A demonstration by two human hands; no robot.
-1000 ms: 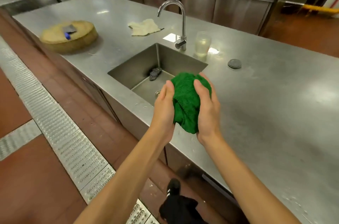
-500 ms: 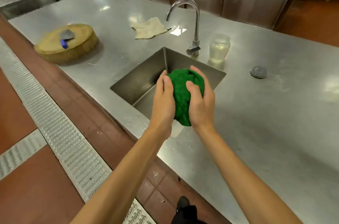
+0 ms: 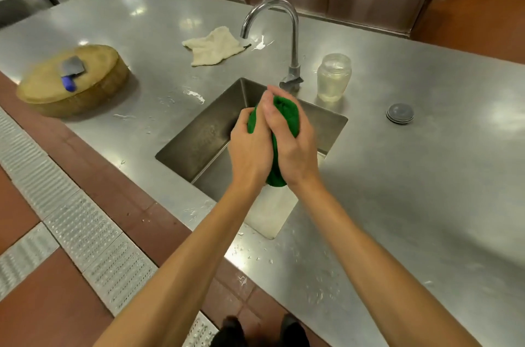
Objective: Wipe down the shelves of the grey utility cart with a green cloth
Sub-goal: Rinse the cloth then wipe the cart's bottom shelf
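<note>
Wringing looks like our step: our left hand (image 3: 250,148) and right hand (image 3: 292,145) both curl tight round the cloth (image 3: 285,114), fingers pressed together, over the sink (image 3: 204,131). The cloth sits bunched between our palms, its long axis running 6 to 12 o'clock, with the right hand reaching further toward 12. Beyond, at 12, stands the tap (image 3: 294,34). No cart shows, so we judge wiping hasn't begun.
</note>
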